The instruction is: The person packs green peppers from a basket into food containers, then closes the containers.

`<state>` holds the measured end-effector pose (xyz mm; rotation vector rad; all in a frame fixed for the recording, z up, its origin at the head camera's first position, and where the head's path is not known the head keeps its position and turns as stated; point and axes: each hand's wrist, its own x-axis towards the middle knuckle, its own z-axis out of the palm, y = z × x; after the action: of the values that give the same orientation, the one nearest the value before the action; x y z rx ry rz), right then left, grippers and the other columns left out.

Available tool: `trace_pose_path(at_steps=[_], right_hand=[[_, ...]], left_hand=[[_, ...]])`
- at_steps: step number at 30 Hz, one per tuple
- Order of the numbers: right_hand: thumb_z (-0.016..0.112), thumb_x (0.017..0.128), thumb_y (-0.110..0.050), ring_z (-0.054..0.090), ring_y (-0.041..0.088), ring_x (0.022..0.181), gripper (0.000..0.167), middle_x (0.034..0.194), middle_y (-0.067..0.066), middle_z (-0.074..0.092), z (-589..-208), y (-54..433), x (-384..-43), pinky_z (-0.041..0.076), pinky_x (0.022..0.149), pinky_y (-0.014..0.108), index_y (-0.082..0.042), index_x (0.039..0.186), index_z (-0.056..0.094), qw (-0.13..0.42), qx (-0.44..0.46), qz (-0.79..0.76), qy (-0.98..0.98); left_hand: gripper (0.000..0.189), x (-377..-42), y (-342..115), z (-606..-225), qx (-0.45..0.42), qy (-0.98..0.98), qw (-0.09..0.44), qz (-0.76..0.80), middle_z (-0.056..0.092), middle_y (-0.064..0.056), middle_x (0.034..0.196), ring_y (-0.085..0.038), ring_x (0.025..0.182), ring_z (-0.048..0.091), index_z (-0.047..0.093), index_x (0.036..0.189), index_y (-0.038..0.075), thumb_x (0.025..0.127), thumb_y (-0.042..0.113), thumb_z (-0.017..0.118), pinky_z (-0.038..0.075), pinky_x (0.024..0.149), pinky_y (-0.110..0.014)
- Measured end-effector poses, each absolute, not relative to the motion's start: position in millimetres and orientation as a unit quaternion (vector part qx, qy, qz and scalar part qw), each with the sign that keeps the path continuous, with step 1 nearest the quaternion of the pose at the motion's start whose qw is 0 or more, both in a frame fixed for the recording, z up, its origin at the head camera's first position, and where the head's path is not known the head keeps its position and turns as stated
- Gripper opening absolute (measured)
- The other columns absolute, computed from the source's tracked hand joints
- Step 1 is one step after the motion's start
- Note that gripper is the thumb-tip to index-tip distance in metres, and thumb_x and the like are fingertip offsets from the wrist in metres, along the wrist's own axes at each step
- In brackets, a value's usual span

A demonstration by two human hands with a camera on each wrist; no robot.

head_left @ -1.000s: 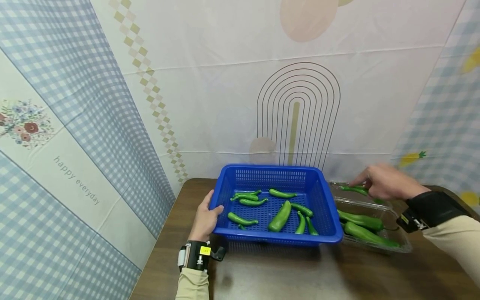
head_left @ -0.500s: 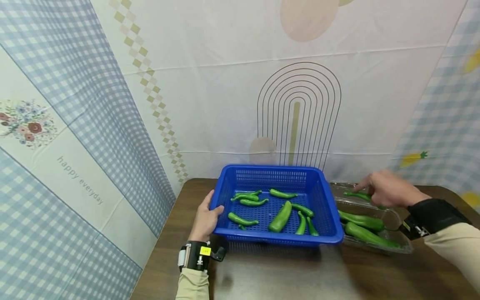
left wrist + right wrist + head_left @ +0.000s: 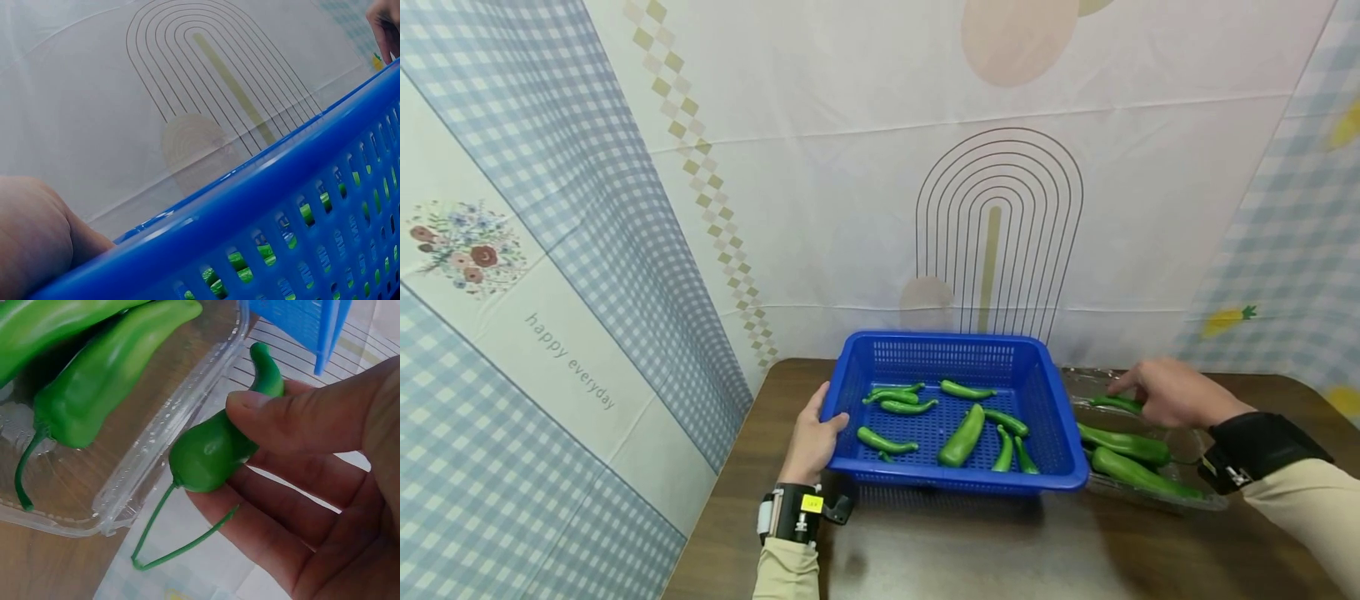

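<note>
My left hand [image 3: 808, 446] grips the left rim of a blue perforated plastic basket [image 3: 955, 477], its thumb hooked over the edge. Several small green chili peppers lie scattered on the basket floor, along with one bigger green pepper [image 3: 962, 435]. On the right, my right hand [image 3: 1180, 396] pinches a small green pepper [image 3: 203, 453] between thumb and fingers. Its thin bent stem dangles free in the right wrist view. That hand is over the far side of a clear plastic container [image 3: 1157, 504], where two long green peppers [image 3: 1142, 475] lie side by side.
The container stands against the basket's right side, its clear hinged lid [image 3: 1086, 383] folded back behind it. Both are on a brown wooden table [image 3: 955, 550]. A patterned cloth [image 3: 820, 208] hangs along the table's far edge.
My right hand has come down and nearer, from over the folded-back lid toward the container, with the pepper still pinched. The left hand and basket stay in place.
</note>
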<state>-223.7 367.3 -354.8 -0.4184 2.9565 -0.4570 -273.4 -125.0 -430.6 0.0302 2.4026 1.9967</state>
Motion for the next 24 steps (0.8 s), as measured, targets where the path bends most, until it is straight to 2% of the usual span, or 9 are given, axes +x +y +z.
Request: trace_pose_path(at_steps=[1, 4, 6, 8, 12, 19, 24], right_hand=[[0.048, 0.075, 0.02, 0.016, 0.007, 0.054, 0.059, 0.06, -0.009, 0.021, -355.6, 367.5, -224.1, 0.018, 0.05, 0.025, -0.002, 0.121, 0.076, 0.061, -0.133, -0.151, 0.978], [0.053, 0.074, 0.019, 0.038, 0.007, 0.057, 0.053, 0.065, -0.007, 0.052, -359.7, 368.7, -225.7, 0.032, 0.052, 0.025, 0.001, 0.119, 0.076, 0.054, -0.133, -0.136, 0.98], [0.057, 0.073, 0.018, 0.057, 0.013, 0.068, 0.05, 0.081, 0.002, 0.069, -362.7, 369.4, -226.2, 0.046, 0.058, 0.03, 0.002, 0.116, 0.076, 0.047, -0.133, -0.129, 0.982], [0.06, 0.072, 0.016, 0.069, 0.022, 0.083, 0.047, 0.098, 0.009, 0.076, -366.3, 370.0, -226.3, 0.056, 0.066, 0.037, 0.002, 0.114, 0.076, 0.036, -0.136, -0.121, 0.983], [0.06, 0.074, 0.015, 0.073, 0.034, 0.091, 0.045, 0.102, 0.014, 0.077, -372.9, 370.4, -225.6, 0.06, 0.07, 0.046, 0.001, 0.114, 0.075, 0.029, -0.131, -0.117, 0.984], [0.06, 0.075, 0.014, 0.072, 0.035, 0.092, 0.043, 0.101, 0.016, 0.076, -381.8, 369.8, -224.5, 0.059, 0.071, 0.049, 0.001, 0.113, 0.074, 0.029, -0.112, -0.1, 0.988], [0.059, 0.074, 0.013, 0.07, 0.031, 0.089, 0.044, 0.1, 0.017, 0.074, -385.3, 366.7, -225.0, 0.057, 0.069, 0.045, 0.003, 0.114, 0.073, 0.035, -0.099, -0.092, 0.99]], left_hand=[[0.069, -273.7, -125.0, -430.6, 0.008, 0.768, 0.01, 0.641, 0.033, -0.026, 0.167, -0.047, 0.153, 0.036, 0.026, 0.166, 0.008, 0.102, 0.005, 0.053, 0.029, 0.124, -0.064], [0.069, -275.1, -125.2, -431.4, 0.007, 0.768, 0.014, 0.641, 0.032, -0.025, 0.168, -0.047, 0.154, 0.034, 0.026, 0.166, 0.009, 0.103, 0.004, 0.053, 0.027, 0.125, -0.064], [0.068, -275.6, -125.3, -431.4, 0.007, 0.768, 0.017, 0.641, 0.032, -0.025, 0.168, -0.047, 0.154, 0.033, 0.025, 0.166, 0.009, 0.103, 0.004, 0.053, 0.027, 0.125, -0.064], [0.068, -275.8, -125.3, -431.7, 0.007, 0.767, 0.017, 0.641, 0.032, -0.025, 0.168, -0.047, 0.154, 0.033, 0.026, 0.166, 0.009, 0.103, 0.004, 0.053, 0.026, 0.125, -0.064], [0.068, -275.5, -125.4, -431.7, 0.007, 0.769, 0.017, 0.639, 0.032, -0.024, 0.168, -0.047, 0.154, 0.034, 0.026, 0.166, 0.01, 0.103, 0.005, 0.053, 0.027, 0.124, -0.065], [0.068, -275.1, -125.8, -432.8, 0.004, 0.771, 0.018, 0.636, 0.033, -0.024, 0.168, -0.047, 0.154, 0.034, 0.027, 0.166, 0.01, 0.103, 0.005, 0.053, 0.026, 0.124, -0.066], [0.068, -275.1, -125.4, -433.1, 0.003, 0.771, 0.016, 0.637, 0.034, -0.024, 0.168, -0.047, 0.153, 0.035, 0.027, 0.166, 0.01, 0.103, 0.005, 0.054, 0.027, 0.124, -0.065]])
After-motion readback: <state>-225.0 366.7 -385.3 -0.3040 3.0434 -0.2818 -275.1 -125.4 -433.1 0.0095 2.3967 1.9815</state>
